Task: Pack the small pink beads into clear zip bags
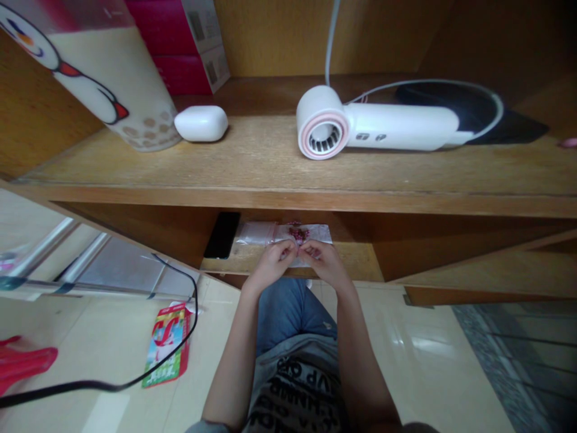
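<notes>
Over the lower shelf point(360, 258), my left hand point(274, 260) and my right hand point(325, 260) meet with fingertips pinched close together. Whatever lies between the fingers is too small to make out. Just beyond the fingertips is a small cluster of pinkish-purple beads point(299, 233) on a white sheet point(322, 231); the hands cover its near part. A clear plastic bag point(256, 233) lies left of the beads. Further left rests a black phone point(223, 234), face up.
The upper shelf point(252, 162) overhangs the hands. On it are a bubble tea cup point(121, 90), a white earbud case point(201, 124), magenta boxes point(180, 54) and a corded white hair dryer point(378, 126). A black cable point(180, 343) hangs at the left above a colourful packet point(167, 343) on the floor.
</notes>
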The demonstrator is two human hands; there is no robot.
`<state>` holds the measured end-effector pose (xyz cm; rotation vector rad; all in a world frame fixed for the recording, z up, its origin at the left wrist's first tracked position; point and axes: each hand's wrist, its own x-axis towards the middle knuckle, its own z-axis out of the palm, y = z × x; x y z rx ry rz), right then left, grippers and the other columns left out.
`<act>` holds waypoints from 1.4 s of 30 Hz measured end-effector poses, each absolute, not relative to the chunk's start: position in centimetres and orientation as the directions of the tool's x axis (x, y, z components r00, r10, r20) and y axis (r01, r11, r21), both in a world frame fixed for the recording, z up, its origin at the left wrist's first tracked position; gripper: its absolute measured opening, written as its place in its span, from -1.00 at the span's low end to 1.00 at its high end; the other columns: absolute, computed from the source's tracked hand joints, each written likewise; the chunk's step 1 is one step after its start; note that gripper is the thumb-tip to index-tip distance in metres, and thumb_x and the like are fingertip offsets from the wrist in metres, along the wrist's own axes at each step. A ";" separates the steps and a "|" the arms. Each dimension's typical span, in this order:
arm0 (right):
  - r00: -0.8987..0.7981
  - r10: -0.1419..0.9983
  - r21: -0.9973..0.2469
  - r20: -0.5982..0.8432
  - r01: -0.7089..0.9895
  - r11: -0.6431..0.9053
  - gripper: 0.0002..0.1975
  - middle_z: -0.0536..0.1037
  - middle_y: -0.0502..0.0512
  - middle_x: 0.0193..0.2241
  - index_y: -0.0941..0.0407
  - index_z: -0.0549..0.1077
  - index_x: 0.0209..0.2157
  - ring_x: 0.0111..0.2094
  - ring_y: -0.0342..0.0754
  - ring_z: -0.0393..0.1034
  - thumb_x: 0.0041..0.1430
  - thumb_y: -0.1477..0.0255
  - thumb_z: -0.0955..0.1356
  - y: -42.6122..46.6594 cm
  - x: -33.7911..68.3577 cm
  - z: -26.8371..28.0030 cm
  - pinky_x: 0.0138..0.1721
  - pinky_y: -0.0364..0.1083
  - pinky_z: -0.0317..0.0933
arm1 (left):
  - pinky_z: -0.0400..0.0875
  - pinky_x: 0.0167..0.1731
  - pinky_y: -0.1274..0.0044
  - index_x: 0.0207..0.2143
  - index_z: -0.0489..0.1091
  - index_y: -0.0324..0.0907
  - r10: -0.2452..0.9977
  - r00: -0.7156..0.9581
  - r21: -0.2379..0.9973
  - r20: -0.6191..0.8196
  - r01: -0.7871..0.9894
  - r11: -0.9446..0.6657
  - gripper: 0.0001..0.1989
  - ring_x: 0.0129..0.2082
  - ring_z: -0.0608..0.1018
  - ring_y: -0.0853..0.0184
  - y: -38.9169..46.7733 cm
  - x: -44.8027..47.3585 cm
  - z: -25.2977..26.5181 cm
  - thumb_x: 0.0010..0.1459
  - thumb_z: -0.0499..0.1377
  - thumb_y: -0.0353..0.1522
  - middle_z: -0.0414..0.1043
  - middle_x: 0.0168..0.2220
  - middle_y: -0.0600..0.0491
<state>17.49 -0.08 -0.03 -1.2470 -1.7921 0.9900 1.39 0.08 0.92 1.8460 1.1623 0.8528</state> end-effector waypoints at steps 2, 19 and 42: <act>-0.258 0.956 -0.905 0.138 0.360 0.227 -0.90 0.51 0.01 -0.48 0.11 0.45 -0.44 -0.43 -0.12 0.38 0.05 0.43 0.29 0.0 17.5 -0.1 -0.38 -0.16 0.19 | 0.20 -0.44 0.61 -0.46 0.34 -0.22 0.929 0.346 0.895 0.128 0.363 -0.259 -0.84 -0.47 0.35 0.41 0.1 1.5 1.0 0.10 0.01 -0.38 0.32 -0.52 0.12; -0.094 0.992 -0.983 0.088 0.154 0.102 -0.87 0.42 -0.02 -0.62 0.10 0.37 -0.57 -0.56 -0.15 0.29 -0.03 0.37 0.28 0.4 16.9 -0.5 -0.50 -0.17 0.17 | 0.23 -0.39 0.59 -0.57 0.27 -0.21 0.964 0.239 0.984 0.116 0.105 -0.145 -0.81 -0.47 0.36 0.41 0.3 2.1 -0.1 0.06 0.04 -0.35 0.29 -0.56 0.12; -0.087 0.977 -0.923 0.197 0.319 0.215 -0.83 0.51 0.03 -0.47 0.09 0.44 -0.44 -0.47 -0.11 0.36 0.07 0.31 0.28 -0.7 17.6 2.0 -0.48 -0.17 0.21 | 0.40 -0.45 0.56 -0.32 0.29 -0.23 0.949 -0.021 0.833 -0.314 -0.485 0.265 -0.55 -0.50 0.46 0.44 0.1 3.3 -4.8 -0.05 0.15 -0.03 0.39 -0.40 0.05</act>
